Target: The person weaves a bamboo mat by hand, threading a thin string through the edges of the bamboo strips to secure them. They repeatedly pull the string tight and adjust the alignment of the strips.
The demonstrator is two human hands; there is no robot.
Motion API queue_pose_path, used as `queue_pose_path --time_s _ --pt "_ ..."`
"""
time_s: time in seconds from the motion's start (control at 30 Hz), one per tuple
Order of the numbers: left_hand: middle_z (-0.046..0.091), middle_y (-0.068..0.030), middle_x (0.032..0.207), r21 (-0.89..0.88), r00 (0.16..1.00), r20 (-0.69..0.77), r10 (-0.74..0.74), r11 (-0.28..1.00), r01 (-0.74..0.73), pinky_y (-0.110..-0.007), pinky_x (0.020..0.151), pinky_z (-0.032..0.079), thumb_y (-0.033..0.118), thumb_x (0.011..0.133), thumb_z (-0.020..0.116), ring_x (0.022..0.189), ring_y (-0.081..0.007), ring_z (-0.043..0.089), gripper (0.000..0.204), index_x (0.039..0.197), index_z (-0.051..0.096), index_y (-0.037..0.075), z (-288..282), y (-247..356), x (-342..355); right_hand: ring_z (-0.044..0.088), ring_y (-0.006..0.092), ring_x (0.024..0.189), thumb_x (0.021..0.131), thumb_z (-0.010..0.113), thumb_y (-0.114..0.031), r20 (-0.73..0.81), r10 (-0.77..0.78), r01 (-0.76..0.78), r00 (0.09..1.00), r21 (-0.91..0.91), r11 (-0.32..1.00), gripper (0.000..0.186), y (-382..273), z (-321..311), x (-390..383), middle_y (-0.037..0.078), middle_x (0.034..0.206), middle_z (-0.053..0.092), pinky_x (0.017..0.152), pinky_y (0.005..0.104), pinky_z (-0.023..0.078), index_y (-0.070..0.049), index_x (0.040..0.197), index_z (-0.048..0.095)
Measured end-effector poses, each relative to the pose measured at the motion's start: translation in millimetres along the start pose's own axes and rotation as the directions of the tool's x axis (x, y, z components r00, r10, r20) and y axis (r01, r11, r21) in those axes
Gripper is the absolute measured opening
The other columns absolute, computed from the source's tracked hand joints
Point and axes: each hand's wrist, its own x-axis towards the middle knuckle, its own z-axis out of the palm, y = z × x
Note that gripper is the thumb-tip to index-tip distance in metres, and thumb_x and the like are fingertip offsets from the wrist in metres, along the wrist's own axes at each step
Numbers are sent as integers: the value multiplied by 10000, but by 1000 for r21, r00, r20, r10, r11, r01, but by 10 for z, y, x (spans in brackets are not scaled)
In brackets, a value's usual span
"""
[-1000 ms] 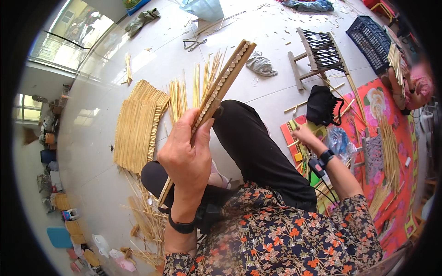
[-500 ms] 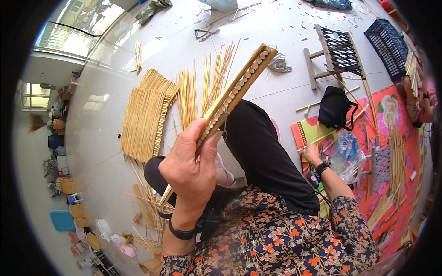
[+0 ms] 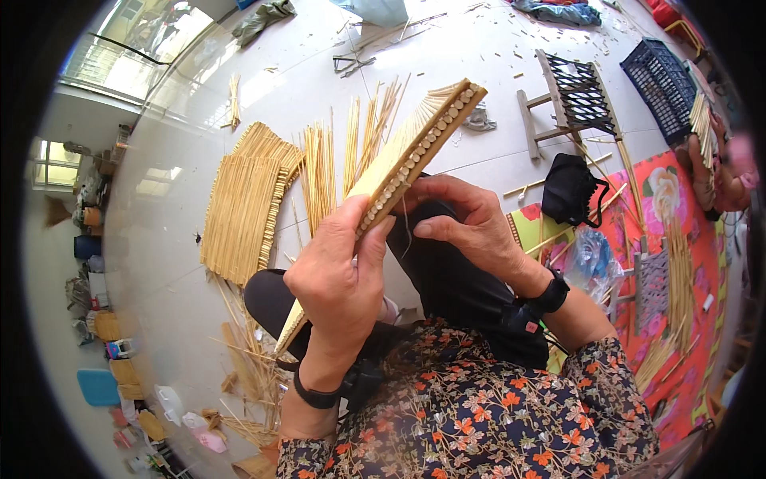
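Held up in my left hand [image 3: 339, 275] is a piece woven of pale straw-like sticks [image 3: 431, 120]. Its edge shows a row of round cut stick ends between two flat strips, and it slants up to the right. My left fingers and thumb close around its lower part. My right hand [image 3: 467, 223] is beside that edge, fingers curled with their tips at the strip. A thin thread [image 3: 408, 227] hangs from the edge near those tips. Whatever my right fingers hold, if anything, is hidden.
Woven stick panels [image 3: 243, 207] and upright loose sticks [image 3: 321, 172] stand to the left. At right are a wooden stool [image 3: 576, 92], a black bag [image 3: 570, 188], a dark crate [image 3: 658, 88] and a floral mat [image 3: 666, 180]. Another person's hand [image 3: 702, 172] holds sticks at far right.
My right hand has come from the mat on the right to the edge of the woven piece. My left hand still grips the piece, which has turned slightly and shows more of its flat side.
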Motion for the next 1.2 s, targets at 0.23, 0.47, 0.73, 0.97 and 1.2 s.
queue_pose_path --time_s 0.23,0.47,0.73,0.97,1.2 --pt "777 -142 958 88 1000 21 15 996 -16 -404 667 592 96 897 884 765 -332 765 339 1208 760 42 -27 -9 -62 690 107 1078 994 770 10 -60 79 -70 995 147 987 268 -35 98 -69 51 1175 756 973 290 578 24 1254 704" --pt "766 -132 946 89 999 36 31 995 -34 -413 643 574 112 894 881 733 -327 743 354 1215 749 39 -24 -5 -40 698 104 1011 1008 762 -9 -147 136 -102 980 217 971 224 -176 219 -20 35 1126 752 927 283 582 6 1219 691" --pt "767 -136 918 110 994 8 111 988 -112 -407 624 567 121 893 879 709 -320 734 348 1204 750 33 1 -11 -53 609 63 702 1066 694 -48 -133 222 -205 966 133 970 62 -266 193 -88 -5 842 690 613 238 479 -4 1107 711" --pt "783 -158 952 164 985 43 166 972 -171 -400 648 589 118 877 883 728 -324 748 383 1221 750 15 5 -3 -112 578 86 667 1067 663 -24 -3 87 -86 996 -189 978 44 -377 100 -176 12 755 632 605 271 466 -15 1049 701" --pt "804 -175 1087 117 958 97 270 953 -281 -398 704 604 66 870 884 835 -325 774 388 1238 772 20 37 -50 -311 592 99 649 1072 655 -26 21 52 -42 998 -316 948 64 -246 33 -489 21 736 634 601 286 485 -11 1059 716"
